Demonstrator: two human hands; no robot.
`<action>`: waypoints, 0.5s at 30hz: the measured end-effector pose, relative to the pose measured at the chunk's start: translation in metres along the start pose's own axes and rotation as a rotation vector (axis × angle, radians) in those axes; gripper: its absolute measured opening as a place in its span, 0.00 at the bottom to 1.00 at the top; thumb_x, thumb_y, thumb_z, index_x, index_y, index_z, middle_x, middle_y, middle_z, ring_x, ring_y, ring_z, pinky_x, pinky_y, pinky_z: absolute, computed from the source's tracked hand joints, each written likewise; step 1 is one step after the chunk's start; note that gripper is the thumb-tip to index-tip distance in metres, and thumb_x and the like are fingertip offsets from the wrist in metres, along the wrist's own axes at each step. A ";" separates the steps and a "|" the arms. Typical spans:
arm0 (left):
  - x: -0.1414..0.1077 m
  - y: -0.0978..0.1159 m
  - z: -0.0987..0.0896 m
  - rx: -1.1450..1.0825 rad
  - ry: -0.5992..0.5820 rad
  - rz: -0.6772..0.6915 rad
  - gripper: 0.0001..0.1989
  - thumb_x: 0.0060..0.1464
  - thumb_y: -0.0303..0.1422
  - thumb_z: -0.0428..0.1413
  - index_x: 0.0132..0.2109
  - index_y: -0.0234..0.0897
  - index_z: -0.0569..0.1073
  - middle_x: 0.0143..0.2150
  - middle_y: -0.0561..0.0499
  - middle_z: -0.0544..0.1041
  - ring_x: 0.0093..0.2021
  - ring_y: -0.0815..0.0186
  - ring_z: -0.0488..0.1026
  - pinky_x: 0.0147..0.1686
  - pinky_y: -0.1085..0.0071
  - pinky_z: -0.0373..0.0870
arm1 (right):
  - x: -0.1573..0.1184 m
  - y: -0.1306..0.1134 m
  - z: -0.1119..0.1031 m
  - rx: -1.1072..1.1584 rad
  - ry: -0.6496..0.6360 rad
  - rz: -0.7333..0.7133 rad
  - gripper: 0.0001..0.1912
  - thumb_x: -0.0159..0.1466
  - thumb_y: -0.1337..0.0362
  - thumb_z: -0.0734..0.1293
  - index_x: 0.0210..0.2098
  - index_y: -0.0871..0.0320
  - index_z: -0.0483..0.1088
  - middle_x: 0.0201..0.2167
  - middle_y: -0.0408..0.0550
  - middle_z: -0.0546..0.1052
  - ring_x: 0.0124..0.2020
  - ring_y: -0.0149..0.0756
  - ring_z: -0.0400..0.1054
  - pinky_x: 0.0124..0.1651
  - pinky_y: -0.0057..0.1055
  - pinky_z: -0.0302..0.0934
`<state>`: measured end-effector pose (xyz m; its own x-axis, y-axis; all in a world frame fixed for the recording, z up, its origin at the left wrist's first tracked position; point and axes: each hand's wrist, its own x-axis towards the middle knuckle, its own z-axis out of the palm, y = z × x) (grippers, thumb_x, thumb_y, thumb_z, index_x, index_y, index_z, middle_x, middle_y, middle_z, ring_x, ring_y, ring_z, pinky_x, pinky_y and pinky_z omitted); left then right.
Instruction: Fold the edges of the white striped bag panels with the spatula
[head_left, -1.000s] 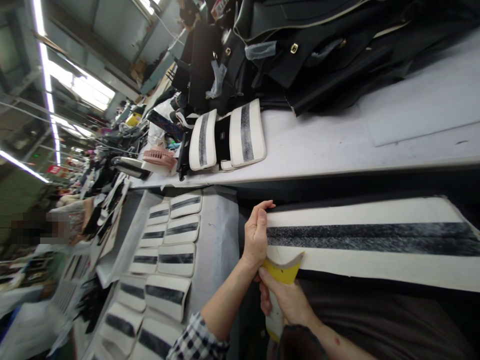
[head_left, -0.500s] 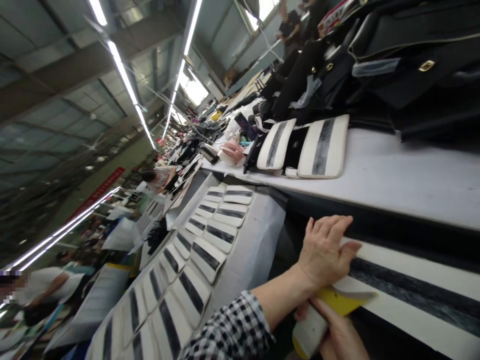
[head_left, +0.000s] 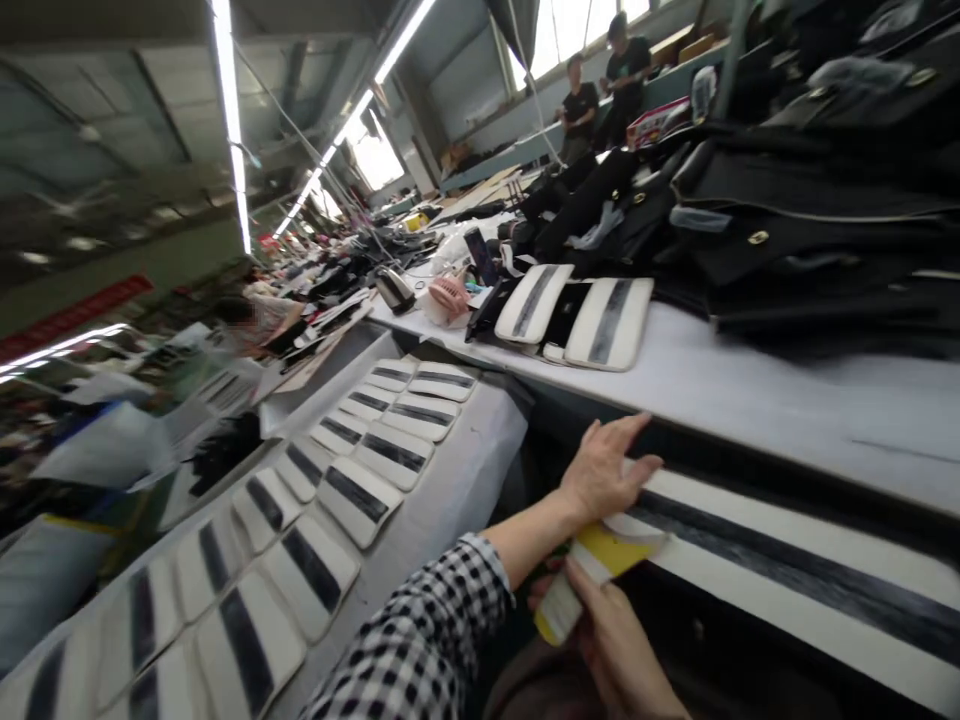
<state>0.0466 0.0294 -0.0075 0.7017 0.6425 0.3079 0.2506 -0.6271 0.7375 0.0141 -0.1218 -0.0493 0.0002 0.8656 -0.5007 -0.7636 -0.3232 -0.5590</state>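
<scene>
My left hand (head_left: pixel 606 470), below a checked sleeve, has its fingers spread and its thumb apart, over the near end of a long white panel (head_left: pixel 780 500) with a dark stripe. Nothing shows in its grasp. Just below it, my right hand (head_left: pixel 611 625) is closed around a yellow and white piece (head_left: pixel 559 605), whose yellow part reaches towards the panel's end under my left wrist. I cannot make out whether the yellow part touches the panel.
Rows of white striped pieces (head_left: pixel 394 450) lie on a sloping table (head_left: pixel 480 440) at left. Two more striped pieces (head_left: pixel 611 322), black bags (head_left: pixel 810 220), a kettle (head_left: pixel 394 290) and a pink fan (head_left: pixel 448 297) are on the long white table (head_left: pixel 750 400). People (head_left: pixel 626 75) stand far back.
The view has shifted, so both hands and the panel appear further left. My left hand stays spread over the panel's end, and my right hand still holds the yellow and white piece.
</scene>
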 end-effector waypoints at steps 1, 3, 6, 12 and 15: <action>0.001 -0.004 -0.001 -0.156 0.072 -0.056 0.25 0.61 0.39 0.53 0.64 0.43 0.63 0.63 0.47 0.68 0.64 0.60 0.62 0.68 0.57 0.47 | -0.005 -0.006 -0.002 -0.012 0.030 0.012 0.31 0.52 0.40 0.73 0.40 0.60 0.69 0.30 0.54 0.79 0.32 0.48 0.75 0.30 0.35 0.68; 0.002 -0.017 -0.002 -0.473 0.269 -0.244 0.21 0.62 0.40 0.52 0.61 0.41 0.67 0.61 0.46 0.70 0.63 0.61 0.64 0.66 0.62 0.52 | -0.016 -0.022 -0.013 -0.081 0.043 0.001 0.33 0.52 0.39 0.73 0.41 0.61 0.67 0.26 0.52 0.77 0.25 0.44 0.73 0.25 0.32 0.65; -0.012 -0.038 -0.006 -0.667 0.414 -0.432 0.21 0.64 0.42 0.48 0.59 0.37 0.68 0.60 0.42 0.71 0.62 0.60 0.65 0.65 0.61 0.54 | -0.041 -0.051 -0.036 -0.192 0.061 -0.049 0.30 0.57 0.40 0.69 0.42 0.61 0.66 0.25 0.50 0.76 0.19 0.37 0.69 0.20 0.27 0.59; -0.086 -0.046 -0.011 -0.848 0.371 -0.610 0.20 0.59 0.40 0.56 0.56 0.38 0.73 0.60 0.43 0.71 0.63 0.55 0.65 0.64 0.58 0.56 | -0.096 -0.131 -0.082 -0.425 0.265 -0.070 0.26 0.58 0.40 0.68 0.32 0.60 0.71 0.24 0.51 0.75 0.19 0.35 0.65 0.22 0.28 0.59; -0.109 -0.036 -0.008 -0.922 0.275 -0.632 0.23 0.58 0.39 0.57 0.60 0.42 0.70 0.62 0.46 0.69 0.63 0.54 0.64 0.64 0.58 0.57 | -0.105 -0.180 -0.122 -0.570 0.558 -0.200 0.28 0.54 0.38 0.68 0.33 0.59 0.75 0.18 0.49 0.69 0.20 0.38 0.64 0.23 0.31 0.59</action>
<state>-0.0448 -0.0142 -0.0629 0.4264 0.8730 -0.2368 -0.1571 0.3293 0.9311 0.2307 -0.2017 0.0233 0.5375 0.6581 -0.5272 -0.2703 -0.4578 -0.8470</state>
